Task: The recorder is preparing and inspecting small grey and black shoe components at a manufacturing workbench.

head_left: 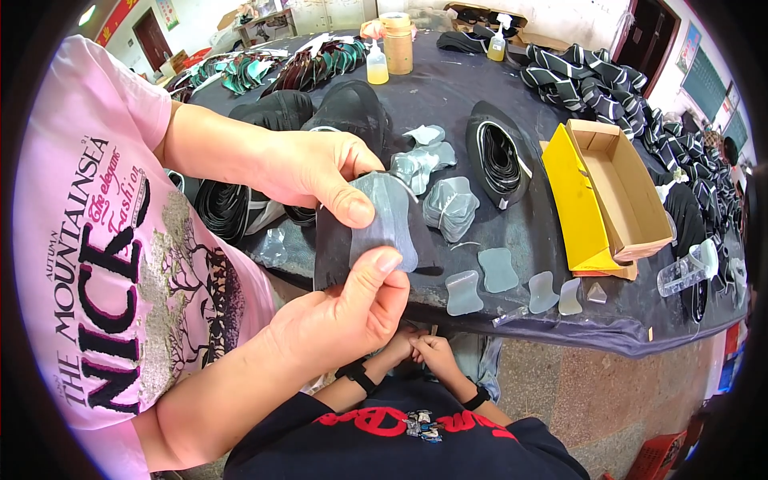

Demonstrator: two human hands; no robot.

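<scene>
Holding left hand (396,350) to right hand (436,354) with fingers together; cannot tell about any grip. Judging near loose patch (464,293) light, bendy; pinch by edges.

Dark-covered table (444,92) | translucent pad pile (450,210) | loose pads (498,270) | yellow box (570,204) | black bundles (482,156) | bottles (378,70)

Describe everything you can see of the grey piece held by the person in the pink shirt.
The grey piece looks thin, smooth and slightly translucent, perhaps plastic, with a rounded top and sides curving inward. It lies against a dark cloth-like part, both held up near the edge of the table. The co-worker's upper hand in the picture has its thumb on the piece's upper left; the lower hand pinches near its bottom edge. Its back is hidden.
</scene>
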